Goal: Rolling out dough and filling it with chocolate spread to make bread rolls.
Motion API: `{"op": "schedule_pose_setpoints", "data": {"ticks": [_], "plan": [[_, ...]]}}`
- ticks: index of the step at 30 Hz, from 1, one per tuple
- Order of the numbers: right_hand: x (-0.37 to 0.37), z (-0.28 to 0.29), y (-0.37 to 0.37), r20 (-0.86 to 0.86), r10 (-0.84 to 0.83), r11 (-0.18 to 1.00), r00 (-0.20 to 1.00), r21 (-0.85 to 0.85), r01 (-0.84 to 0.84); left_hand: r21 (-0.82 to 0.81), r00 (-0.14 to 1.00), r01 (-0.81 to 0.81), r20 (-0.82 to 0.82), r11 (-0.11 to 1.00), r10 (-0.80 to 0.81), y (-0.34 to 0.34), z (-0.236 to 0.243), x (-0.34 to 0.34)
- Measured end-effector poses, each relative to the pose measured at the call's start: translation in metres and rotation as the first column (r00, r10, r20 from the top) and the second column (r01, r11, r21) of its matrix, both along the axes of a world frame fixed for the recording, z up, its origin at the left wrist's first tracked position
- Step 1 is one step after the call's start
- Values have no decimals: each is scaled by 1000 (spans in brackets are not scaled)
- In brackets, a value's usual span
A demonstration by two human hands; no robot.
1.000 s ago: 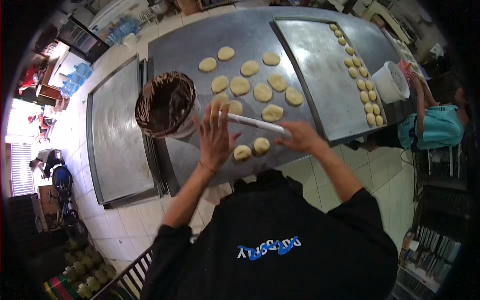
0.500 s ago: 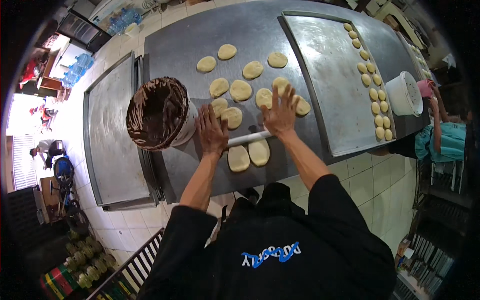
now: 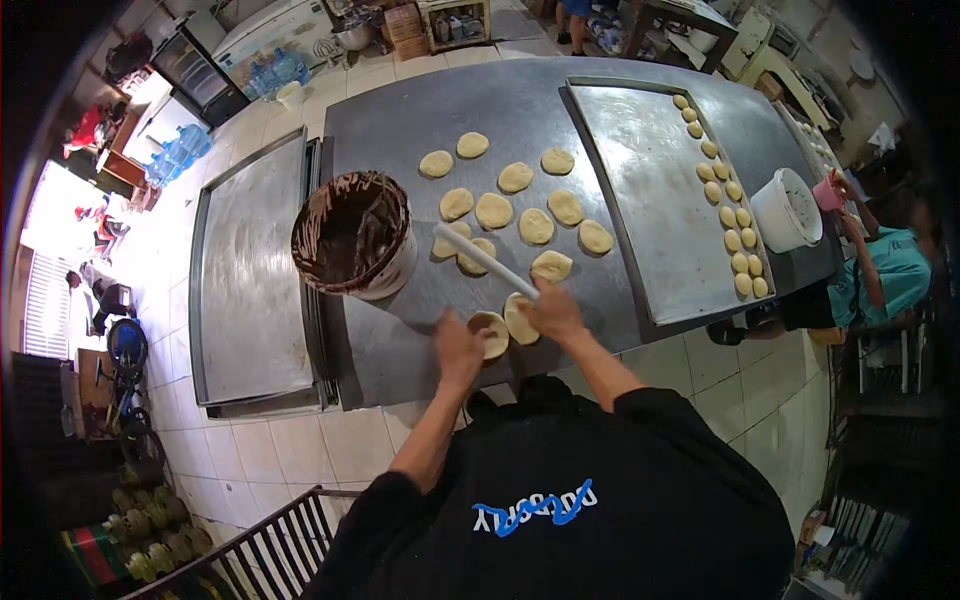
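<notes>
My right hand (image 3: 553, 312) grips the near end of a white rolling pin (image 3: 483, 260), which slants up and to the left over the steel table (image 3: 400, 130). My left hand (image 3: 457, 350) lies at the near edge of a flattened dough disc (image 3: 492, 328), with its fingers curled onto it. A second flattened disc (image 3: 518, 318) lies just to the right, partly under my right hand. Several round dough pieces (image 3: 515, 177) are spread over the table beyond.
A bucket smeared with chocolate (image 3: 352, 235) stands left of the rolling pin. A metal tray (image 3: 650, 190) on the right carries a row of small dough balls (image 3: 738, 240) and a white tub (image 3: 785, 210). Another tray (image 3: 250, 270) lies left. A person in a teal shirt (image 3: 890, 275) stands far right.
Both hands were flat on the rolling pin, pushing it over the dough. Now my right hand alone holds its near end, tilted, and my left hand has dropped back to a flattened disc.
</notes>
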State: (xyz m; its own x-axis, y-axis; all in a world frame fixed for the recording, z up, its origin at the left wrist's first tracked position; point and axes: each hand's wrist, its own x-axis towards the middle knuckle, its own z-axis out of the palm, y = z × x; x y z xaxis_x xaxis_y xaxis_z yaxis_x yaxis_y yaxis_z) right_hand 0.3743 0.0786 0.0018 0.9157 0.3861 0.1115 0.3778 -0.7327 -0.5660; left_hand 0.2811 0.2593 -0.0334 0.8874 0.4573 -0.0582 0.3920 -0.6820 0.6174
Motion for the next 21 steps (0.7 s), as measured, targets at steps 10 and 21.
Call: {"op": "schedule_pose_setpoints", "data": {"ticks": [10, 21], "plan": [[-32, 77, -30, -587, -64, 974, 807, 138, 178, -482, 908, 372, 368, 793, -202, 54, 112, -70], [17, 4, -83, -398, -468, 854, 789, 24, 519, -964, 707, 173, -21, -202, 707, 83, 178, -19]]}}
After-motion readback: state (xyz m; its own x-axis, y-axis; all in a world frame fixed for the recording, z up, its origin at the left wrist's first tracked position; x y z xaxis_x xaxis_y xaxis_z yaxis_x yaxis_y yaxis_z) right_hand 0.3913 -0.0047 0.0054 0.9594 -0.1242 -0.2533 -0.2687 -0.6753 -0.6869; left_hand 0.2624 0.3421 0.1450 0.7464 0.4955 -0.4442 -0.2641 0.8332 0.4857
